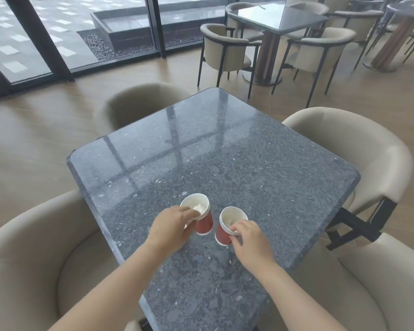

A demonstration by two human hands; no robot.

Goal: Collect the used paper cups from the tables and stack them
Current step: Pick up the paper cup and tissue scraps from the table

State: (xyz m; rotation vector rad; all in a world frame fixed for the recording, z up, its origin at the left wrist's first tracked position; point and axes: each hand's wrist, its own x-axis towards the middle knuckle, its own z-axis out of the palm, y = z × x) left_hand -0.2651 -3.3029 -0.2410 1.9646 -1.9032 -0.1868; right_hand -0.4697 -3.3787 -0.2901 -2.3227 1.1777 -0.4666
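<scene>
Two short stacks of red paper cups with white insides are over the near middle of a dark speckled stone table (225, 151). My left hand (172, 226) grips the left stack (204, 222) at its rim; something white and crumpled lies inside its top cup. My right hand (250, 240) pinches the rim of the right stack (222, 232), which leans toward me. The two stacks are a small gap apart. Whether their bases rest on the tabletop is unclear.
Beige armchairs surround the table: one at the near left (34, 259), one at the far left (139, 103), one at the right (359, 151), one at the near right (380, 283). Further tables and chairs (280, 17) stand at the back right. Glass walls line the back left.
</scene>
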